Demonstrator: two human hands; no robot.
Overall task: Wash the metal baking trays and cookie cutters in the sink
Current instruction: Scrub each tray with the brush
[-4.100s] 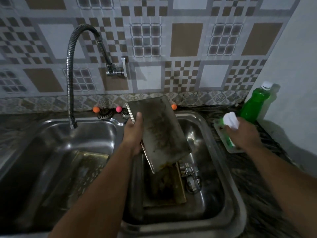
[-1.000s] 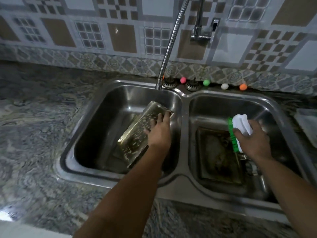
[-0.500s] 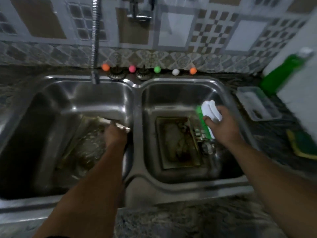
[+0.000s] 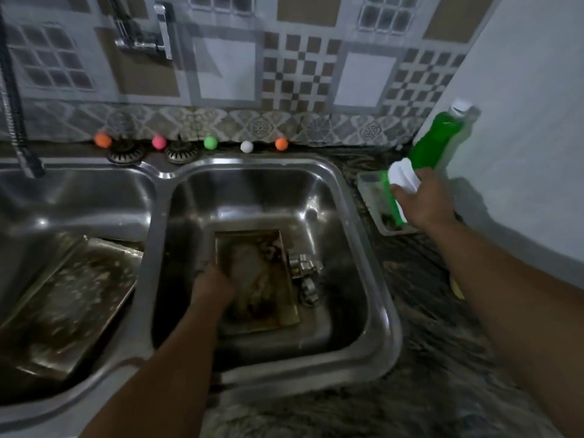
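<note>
A dim kitchen corner: a stainless double sink (image 4: 373, 358) is set into a dark mottled stone counter (image 4: 426, 358), backed by a wall of patterned brown, grey and white tiles (image 4: 294, 74), with a plain pale wall (image 4: 521, 121) on the right. Five small coloured balls (image 4: 210, 142) line the ledge behind the basins, and a green bottle (image 4: 436, 143) stands in the corner beside a clear plastic tub (image 4: 373, 191). In the left basin a grimy baking tray (image 4: 69, 298) leans tilted against the wall. In the right basin a second stained tray (image 4: 262, 279) lies flat, cookie cutters (image 4: 305, 273) just beside its right edge. The left hand (image 4: 211, 286) reaches down onto that tray's left rim; blur hides whether its fingers grasp it. The right hand (image 4: 423, 200) clenches a white-handled green brush (image 4: 399, 181) over the tub, well apart from the trays.
</note>
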